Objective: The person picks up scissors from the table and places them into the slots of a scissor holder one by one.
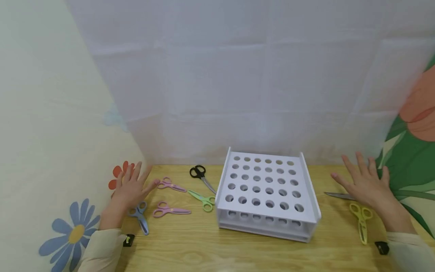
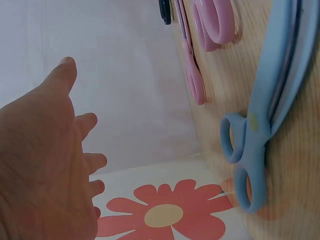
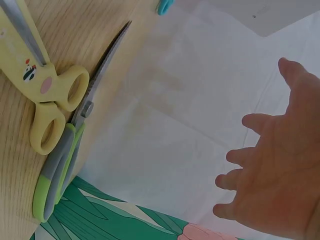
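Note:
My left hand [image 1: 130, 190] hovers with spread fingers above the table's left side, holding nothing. Below it lie blue scissors [image 1: 139, 218], which fill the right of the left wrist view. Two pink scissors, one nearer [image 1: 171, 210] and one farther [image 1: 172, 184], lie just right of that hand. My right hand [image 1: 368, 185], also spread and holding nothing, is over the right side. Beneath it are yellow scissors [image 1: 361, 223] and scissors with green and grey handles [image 3: 59, 170]; in the head view the hand hides those handles.
A white rack [image 1: 261, 185] with rows of round holes stands mid-table. Left of it lie black-handled scissors [image 1: 200, 174] and green scissors [image 1: 204, 200]. A white cloth [image 1: 255, 75] hangs behind the wooden table [image 1: 176, 241]; flowered cloths [image 1: 51, 113] flank it.

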### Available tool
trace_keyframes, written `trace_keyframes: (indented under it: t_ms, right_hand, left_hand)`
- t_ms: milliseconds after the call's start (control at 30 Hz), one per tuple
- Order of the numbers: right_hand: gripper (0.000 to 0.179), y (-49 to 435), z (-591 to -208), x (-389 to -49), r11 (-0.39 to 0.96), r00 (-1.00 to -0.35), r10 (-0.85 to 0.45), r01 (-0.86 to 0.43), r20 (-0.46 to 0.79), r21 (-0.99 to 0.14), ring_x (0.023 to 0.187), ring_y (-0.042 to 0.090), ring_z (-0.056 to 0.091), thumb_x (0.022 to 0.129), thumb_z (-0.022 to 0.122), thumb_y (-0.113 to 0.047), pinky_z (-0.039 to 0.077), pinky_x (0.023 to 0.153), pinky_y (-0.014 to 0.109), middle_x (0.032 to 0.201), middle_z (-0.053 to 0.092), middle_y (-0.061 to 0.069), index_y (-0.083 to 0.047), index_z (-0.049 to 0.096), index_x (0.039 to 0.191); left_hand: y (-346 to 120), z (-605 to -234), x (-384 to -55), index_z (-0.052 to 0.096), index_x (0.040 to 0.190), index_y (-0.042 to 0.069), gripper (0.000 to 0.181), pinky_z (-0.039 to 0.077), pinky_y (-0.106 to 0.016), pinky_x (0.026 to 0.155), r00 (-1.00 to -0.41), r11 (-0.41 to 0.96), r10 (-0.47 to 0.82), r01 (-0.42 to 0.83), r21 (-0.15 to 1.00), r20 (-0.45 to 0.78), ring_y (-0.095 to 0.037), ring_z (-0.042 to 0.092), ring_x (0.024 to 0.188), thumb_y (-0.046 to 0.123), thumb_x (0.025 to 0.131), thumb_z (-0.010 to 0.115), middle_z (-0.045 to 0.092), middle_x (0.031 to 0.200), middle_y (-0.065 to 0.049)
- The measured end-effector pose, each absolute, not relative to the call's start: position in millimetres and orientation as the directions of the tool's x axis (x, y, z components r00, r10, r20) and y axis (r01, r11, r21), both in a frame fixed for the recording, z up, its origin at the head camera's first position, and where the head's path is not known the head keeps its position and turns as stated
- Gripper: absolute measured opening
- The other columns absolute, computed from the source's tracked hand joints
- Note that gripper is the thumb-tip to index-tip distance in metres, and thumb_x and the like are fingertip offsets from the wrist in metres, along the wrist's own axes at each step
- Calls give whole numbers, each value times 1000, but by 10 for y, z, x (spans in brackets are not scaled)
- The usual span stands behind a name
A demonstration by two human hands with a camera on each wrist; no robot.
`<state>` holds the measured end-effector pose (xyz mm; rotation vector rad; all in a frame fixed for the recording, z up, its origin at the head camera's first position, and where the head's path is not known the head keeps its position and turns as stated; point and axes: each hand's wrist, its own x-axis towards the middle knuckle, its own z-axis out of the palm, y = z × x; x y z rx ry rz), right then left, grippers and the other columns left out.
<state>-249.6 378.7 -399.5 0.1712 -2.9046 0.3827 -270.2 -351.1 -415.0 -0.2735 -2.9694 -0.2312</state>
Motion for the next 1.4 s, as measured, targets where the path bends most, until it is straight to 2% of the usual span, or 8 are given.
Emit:
trace_keyframes:
  t_ms: [167, 367, 500, 633, 700, 933, 1233, 1400]
  right_hand:
    - [88, 3776, -3984, -2549, 951, -969, -99, -159, 228, -264, 142, 58, -18, 103, 44, -60, -12, 96, 83, 163, -14, 30, -14, 2, 164]
    - [65, 3635, -3887, -2589, 808, -928, -217, -345, 303, -478, 131, 63, 32, 111, 43, -36, 28, 94, 77, 153, 28, 39, 2, 22, 160]
    - [56, 3483, -3843, -2543, 686, -916, -271, -400, 297, -608, 124, 52, 48, 112, 40, -29, 48, 90, 53, 148, 42, 32, -1, 28, 159]
    - [52, 3370, -3834, -2517, 642, -907, -295, -421, 300, -640, 122, 29, 55, 112, 41, -27, 45, 86, 18, 147, 49, 26, -4, 34, 158]
    - [51, 3343, -3832, -2511, 621, -904, -305, -428, 300, -657, 121, 19, 55, 112, 41, -26, 43, 86, 11, 146, 49, 26, -4, 34, 158]
    - [55, 3280, -3850, -2496, 541, -923, -302, -370, 236, -755, 111, 1, 60, 112, 42, -32, 53, 85, 25, 148, 47, 25, -2, 34, 157]
    - [59, 3343, -3859, -2478, 557, -968, -202, -237, 148, -796, 104, 5, 64, 108, 49, -41, 50, 81, 24, 149, 48, 20, -9, 40, 157]
    - [60, 3373, -3884, -2445, 568, -976, -168, -209, 136, -796, 102, 3, 64, 106, 54, -41, 52, 79, 27, 146, 51, 21, -9, 42, 156]
  left_hand:
    - [-3505, -4140, -2719, 20, 164, 16, 80, -9, -71, 111, -970, 970, 164, 191, 149, 179, -53, -4, 147, 64, 103, 39, 8, 163, -31]
    - [-3524, -4126, -2714, 19, 164, 14, 82, 0, -75, 108, -977, 966, 153, 180, 188, 151, -57, 7, 145, 64, 103, 40, 15, 161, -32]
    - [-3550, -4114, -2726, 24, 162, 9, 81, 12, -77, 106, -982, 969, 143, 165, 185, 127, -56, 21, 141, 60, 103, 46, 26, 156, -34]
    - [-3572, -4090, -2758, 37, 154, 1, 66, 31, -76, 98, -987, 965, 133, 151, 216, 94, -57, 39, 131, 40, 105, 56, 38, 147, -37]
    - [-3580, -4078, -2769, 44, 147, -3, 55, 40, -71, 95, -988, 957, 135, 149, 250, 73, -55, 48, 124, 28, 104, 59, 47, 140, -37]
    - [-3625, -4015, -2705, 55, 128, -15, 41, 47, -61, 92, -994, 960, 98, 85, 266, -38, -49, 58, 109, 4, 94, 65, 60, 121, -35]
    - [-3610, -3922, -2699, 59, 125, -13, 39, 47, -61, 92, -987, 969, 81, 45, 244, -139, -48, 58, 109, 1, 90, 62, 61, 122, -32]
    - [-3588, -3938, -2728, 64, 108, -15, 27, 51, -53, 81, -987, 963, 77, 36, 268, -141, -36, 59, 88, 3, 87, 63, 65, 103, -27]
